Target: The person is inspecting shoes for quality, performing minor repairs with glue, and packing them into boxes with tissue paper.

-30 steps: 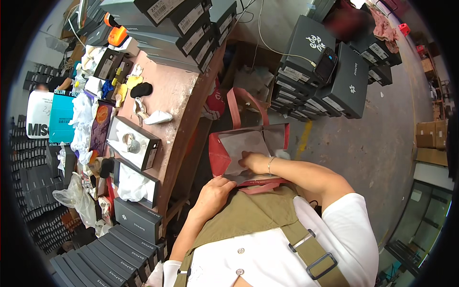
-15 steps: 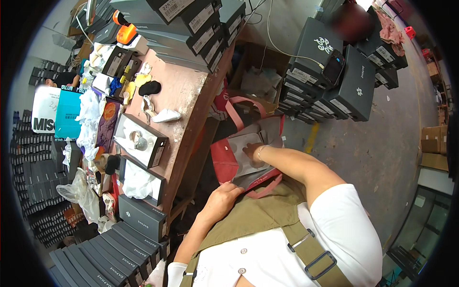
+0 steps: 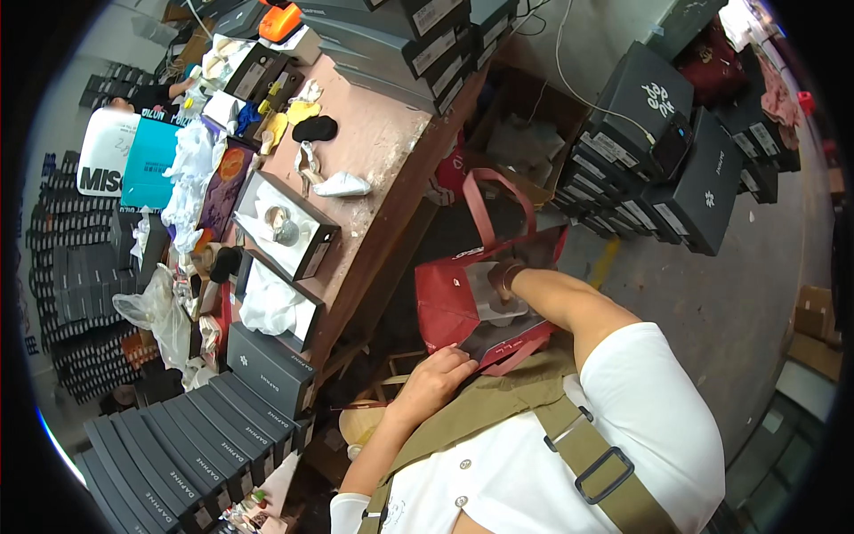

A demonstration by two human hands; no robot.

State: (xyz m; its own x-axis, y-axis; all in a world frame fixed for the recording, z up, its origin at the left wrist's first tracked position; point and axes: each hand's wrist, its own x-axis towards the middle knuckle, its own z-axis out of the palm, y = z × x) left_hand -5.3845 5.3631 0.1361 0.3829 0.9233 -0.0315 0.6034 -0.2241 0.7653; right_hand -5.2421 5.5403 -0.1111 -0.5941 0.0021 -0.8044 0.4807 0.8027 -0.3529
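A red handled bag (image 3: 445, 307) hangs or rests open at my lap, beside the table. With its fingers curled over the near rim, my left hand (image 3: 436, 378) holds the bag. My right hand (image 3: 505, 276) is down inside it, against pale grey, shaped pieces (image 3: 500, 307); its fingertips are hidden, so I cannot make out any hold. One pink-red strap (image 3: 476, 209) stands up at the far side. To the left, on the table (image 3: 382, 147), lies an open shoe box (image 3: 322, 254) with white paper and a silvery shoe in it.
A pale shoe (image 3: 342, 185) and a black pad (image 3: 315, 129) lie farther back on the table. Dark shoe boxes (image 3: 703, 191) are stacked on the floor at right, with a cabled handheld device (image 3: 669, 151) on top. More boxes (image 3: 196, 436) line the lower left.
The view has shifted, so the table and bag sit differently in it. My right hand has gone deeper into the bag, and the bag's far strap stands higher. My left hand stays on the rim.
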